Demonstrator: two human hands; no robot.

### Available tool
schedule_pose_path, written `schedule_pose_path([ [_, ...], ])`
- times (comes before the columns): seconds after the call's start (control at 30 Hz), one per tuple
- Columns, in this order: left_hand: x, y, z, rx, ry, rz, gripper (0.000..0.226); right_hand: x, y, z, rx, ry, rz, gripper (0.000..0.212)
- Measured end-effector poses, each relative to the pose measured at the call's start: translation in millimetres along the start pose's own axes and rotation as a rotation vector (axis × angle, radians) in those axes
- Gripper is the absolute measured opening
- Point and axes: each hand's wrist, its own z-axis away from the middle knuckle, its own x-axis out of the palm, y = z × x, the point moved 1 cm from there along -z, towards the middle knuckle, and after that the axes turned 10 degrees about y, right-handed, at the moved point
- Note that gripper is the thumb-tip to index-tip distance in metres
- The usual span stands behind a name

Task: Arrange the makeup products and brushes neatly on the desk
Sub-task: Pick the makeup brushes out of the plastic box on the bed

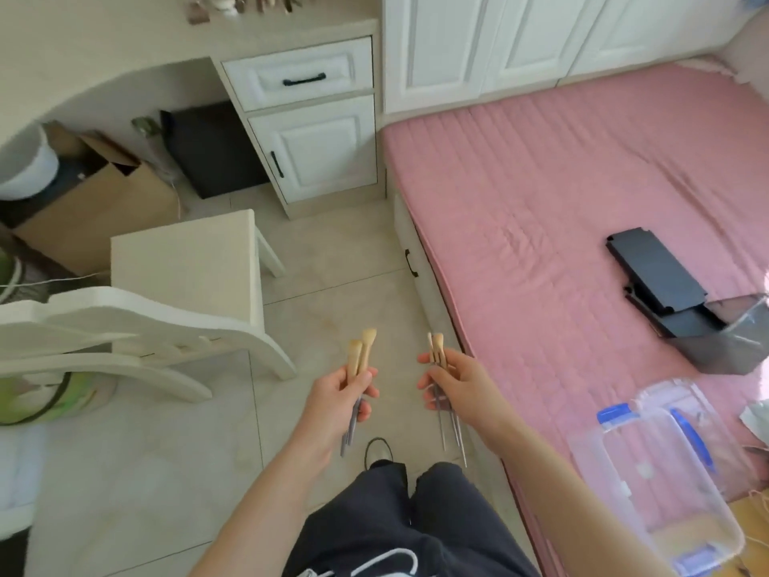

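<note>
Pale floor tiles (324, 251) lie between the pink bed (582, 181) and the bench (125, 39) at upper left, well apart from both hands. My left hand (341, 393) grips two makeup brushes (361, 351), bristles up; my right hand (453, 389) grips a thinner bundle (437, 351). Carrying seems the step in hand: I would hold both bundles upright, then lay them parallel near the bench's right edge.
</note>
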Motion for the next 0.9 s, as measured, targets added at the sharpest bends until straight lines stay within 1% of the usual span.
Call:
schedule_pose_path([
  [0.23,-41,19,-33,-0.033,0.079,0.066,0.017,46,-34,-23,-0.026,-0.079,0.112,0.023],
  [0.37,-49,32,-54,-0.063,0.109,0.090,0.018,54,-59,-51,-0.037,-0.075,0.142,0.023],
  [0.57,-40,70,-103,-0.071,0.159,0.114,0.019,55,-106,-110,-0.075,-0.123,0.165,0.022],
  [0.7,-26,109,-141,-0.070,0.175,0.161,0.018,48,-139,-157,-0.086,-0.163,0.201,0.023],
  [0.9,-5,170,-199,-0.068,0.181,0.172,0.016,38,-195,-230,-0.096,-0.206,0.235,0.025],
])
